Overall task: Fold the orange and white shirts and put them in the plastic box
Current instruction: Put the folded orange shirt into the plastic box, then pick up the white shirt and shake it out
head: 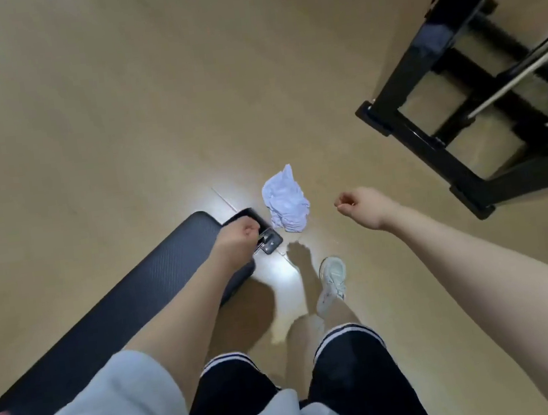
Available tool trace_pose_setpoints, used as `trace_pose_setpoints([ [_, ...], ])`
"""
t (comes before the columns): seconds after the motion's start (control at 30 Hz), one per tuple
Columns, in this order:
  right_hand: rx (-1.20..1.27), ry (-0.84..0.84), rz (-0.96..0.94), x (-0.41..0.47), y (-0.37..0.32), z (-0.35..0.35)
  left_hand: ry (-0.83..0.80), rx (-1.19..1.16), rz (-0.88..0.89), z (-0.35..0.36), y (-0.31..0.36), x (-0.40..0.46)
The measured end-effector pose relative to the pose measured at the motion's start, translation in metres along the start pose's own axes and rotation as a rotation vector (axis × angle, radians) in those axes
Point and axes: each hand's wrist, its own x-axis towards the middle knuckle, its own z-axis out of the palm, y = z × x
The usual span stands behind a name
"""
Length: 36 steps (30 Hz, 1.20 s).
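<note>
Beyond both hands, tan floor (117, 123) spread wide | black metal frame (445, 124) stood far right of the right hand | dark padded bench (106, 317) lay under the left forearm | crumpled white shirt (285, 202) lay between the hands | left hand (238, 237) gripped a dark phone (270, 242) | right hand (358, 202) curled together, holding nothing.

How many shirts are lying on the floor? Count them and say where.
1: the white shirt, crumpled on the floor just past the bench end. No orange shirt shows; it may be outside the frame.
</note>
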Motion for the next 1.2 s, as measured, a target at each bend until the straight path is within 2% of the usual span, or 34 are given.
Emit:
trace_pose_setpoints([
  [0.17, 0.243, -0.008, 0.094, 0.068, 0.057, -0.045, 0.004, 0.059, -0.046, 0.052, 0.082, 0.079],
  [0.33, 0.275, -0.056, 0.105, 0.141, 0.101, -0.030, 0.005, -0.038, -0.103, 0.102, 0.088, 0.159],
  [0.47, 0.330, -0.083, 0.146, 0.229, 0.154, 0.027, -0.010, -0.083, -0.159, 0.159, 0.047, 0.248],
  [0.67, 0.302, -0.026, 0.190, 0.402, 0.247, 0.172, 0.084, -0.115, -0.151, 0.264, -0.067, 0.401],
  [0.8, 0.307, 0.018, 0.151, 0.498, 0.276, 0.257, 0.154, -0.097, -0.160, 0.308, -0.135, 0.473],
  [0.9, 0.355, 0.076, 0.130, 0.544, 0.287, 0.301, 0.193, -0.079, -0.157, 0.324, -0.160, 0.501],
  [1.03, 0.508, 0.057, 0.178, 0.548, 0.282, 0.310, 0.216, -0.122, -0.139, 0.320, -0.148, 0.498],
  [1.2, 0.531, 0.002, 0.003, 0.441, 0.217, 0.208, 0.198, -0.240, -0.163, 0.274, -0.087, 0.409],
])
